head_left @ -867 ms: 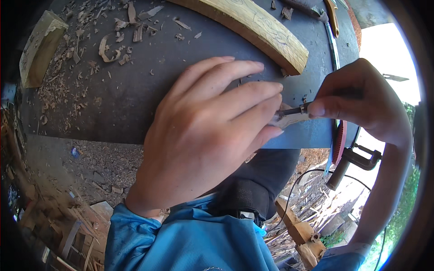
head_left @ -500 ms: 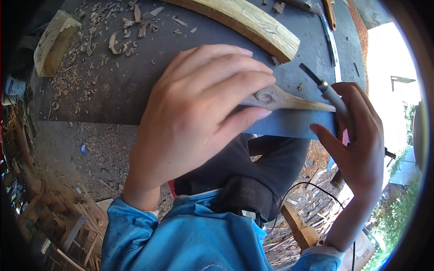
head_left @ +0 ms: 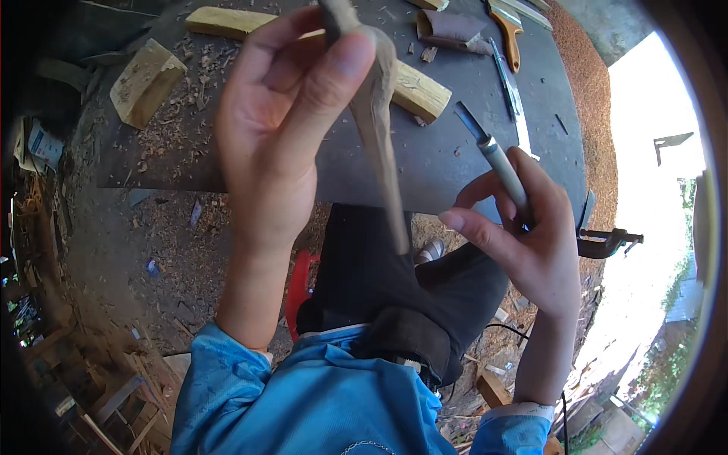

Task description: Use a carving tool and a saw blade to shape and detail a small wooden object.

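Note:
My left hand (head_left: 284, 129) is closed on a long, tapered piece of greyish carved wood (head_left: 379, 121), raised in front of me with its narrow end hanging down over my legs and its upper end running out of view. My right hand (head_left: 523, 239) holds a carving chisel (head_left: 493, 152) with a pale grey cylindrical handle, its dark blade pointing up and away; the thumb is stretched out to the left. The chisel and the wood are apart. Behind them is the dark worktable (head_left: 349, 167).
A long pale board (head_left: 417, 95) and a wood block (head_left: 148, 83) lie among shavings. A brown roll (head_left: 447, 30), an orange-handled tool (head_left: 508, 38) and a long thin tool (head_left: 508, 91) lie at the back right. A C-clamp (head_left: 607, 243) is at the right edge. Wood scraps litter the floor.
My left hand has lifted the carved piece off the table and turned over, thumb now facing me. My right hand has drawn the chisel away from the wood, blade now upward.

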`<state>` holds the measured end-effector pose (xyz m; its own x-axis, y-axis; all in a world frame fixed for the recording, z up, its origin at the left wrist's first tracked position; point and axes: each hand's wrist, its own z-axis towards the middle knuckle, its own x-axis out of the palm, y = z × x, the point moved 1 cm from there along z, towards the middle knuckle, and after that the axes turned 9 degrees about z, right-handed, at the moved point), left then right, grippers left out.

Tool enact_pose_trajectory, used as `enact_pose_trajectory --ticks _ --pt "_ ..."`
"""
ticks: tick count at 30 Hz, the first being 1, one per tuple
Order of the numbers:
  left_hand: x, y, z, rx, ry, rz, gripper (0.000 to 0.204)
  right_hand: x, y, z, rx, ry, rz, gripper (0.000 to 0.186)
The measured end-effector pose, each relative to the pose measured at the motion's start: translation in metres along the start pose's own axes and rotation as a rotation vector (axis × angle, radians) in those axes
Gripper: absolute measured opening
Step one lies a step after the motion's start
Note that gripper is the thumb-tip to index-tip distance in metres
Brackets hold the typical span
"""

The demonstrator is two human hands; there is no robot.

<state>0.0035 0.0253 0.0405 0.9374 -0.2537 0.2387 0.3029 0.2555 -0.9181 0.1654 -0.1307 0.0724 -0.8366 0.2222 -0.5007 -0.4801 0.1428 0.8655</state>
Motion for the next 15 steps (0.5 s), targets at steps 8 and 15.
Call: enact_pose_trajectory --ticks 8,15 --pt "0.046 0.014 -0.016 0.149 0.743 0.324 0.026 -0.075 0.034 0.028 -0.252 -0.353 -0.200 0.043" --pt "0.048 0.019 -0.032 0.282 0.842 0.730 0.032 -0.090 0.021 -0.037 -0.249 0.046 -0.706 0.027"
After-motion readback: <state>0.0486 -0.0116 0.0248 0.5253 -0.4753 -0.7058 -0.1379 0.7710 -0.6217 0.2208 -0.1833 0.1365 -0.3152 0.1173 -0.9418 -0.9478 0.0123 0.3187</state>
